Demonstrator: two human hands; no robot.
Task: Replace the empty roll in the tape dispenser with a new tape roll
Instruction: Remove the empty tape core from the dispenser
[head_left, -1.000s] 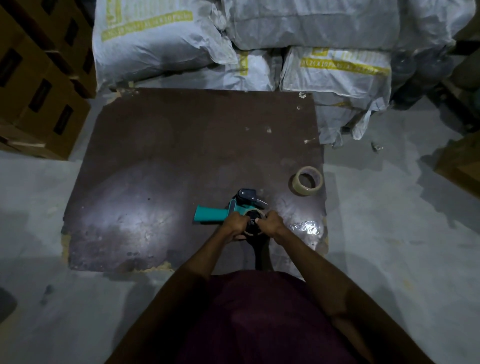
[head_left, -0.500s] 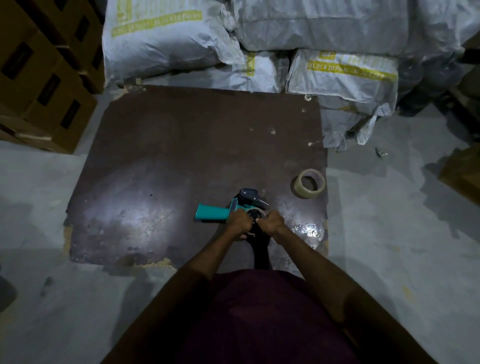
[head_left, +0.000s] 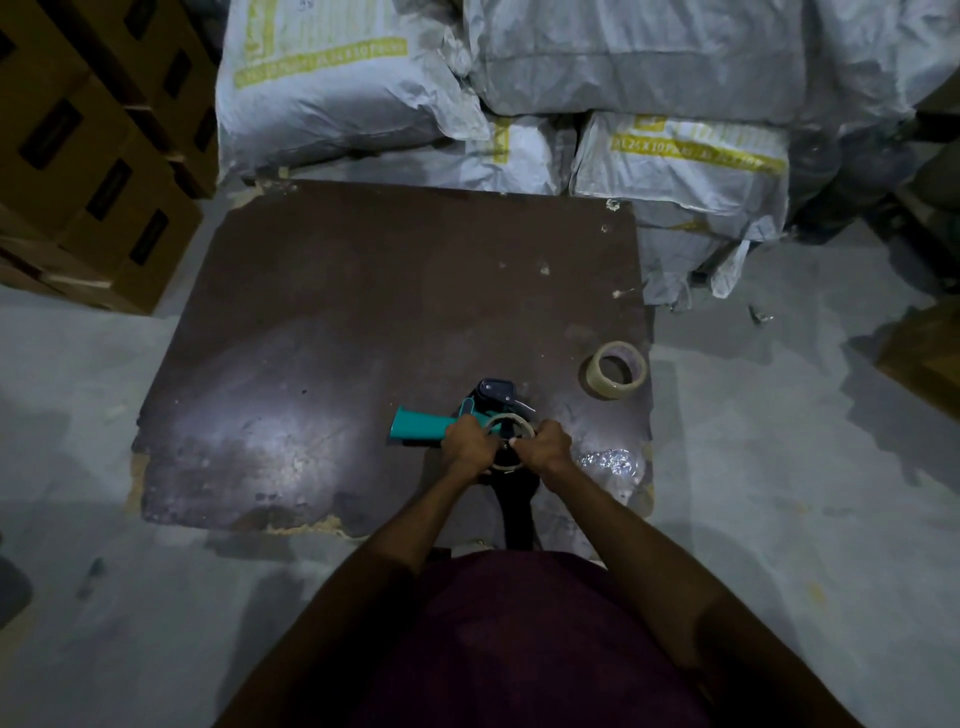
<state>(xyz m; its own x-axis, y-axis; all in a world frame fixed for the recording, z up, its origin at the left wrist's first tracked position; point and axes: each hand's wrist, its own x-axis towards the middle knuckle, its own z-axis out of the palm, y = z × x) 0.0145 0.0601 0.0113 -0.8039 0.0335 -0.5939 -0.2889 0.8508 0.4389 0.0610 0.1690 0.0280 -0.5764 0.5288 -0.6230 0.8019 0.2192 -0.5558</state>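
A teal-handled tape dispenser (head_left: 422, 427) lies on a dark brown board (head_left: 322, 332), handle pointing left, black head away from me. An empty cardboard roll (head_left: 511, 422) sits on its hub. My left hand (head_left: 467, 448) grips the roll's left rim and my right hand (head_left: 543, 448) pinches its right rim. A new roll of clear tape (head_left: 615, 370) lies flat near the board's right edge, apart from both hands.
White woven sacks (head_left: 519, 93) are stacked behind the board. Brown cartons (head_left: 88, 171) stand at the left. A crumpled clear wrapper (head_left: 608, 462) lies right of my right hand. Grey concrete floor (head_left: 779, 467) surrounds the board.
The pale ring of the empty roll now shows more between my hands than before. The view has shifted slightly; the dispenser and new roll stay put.
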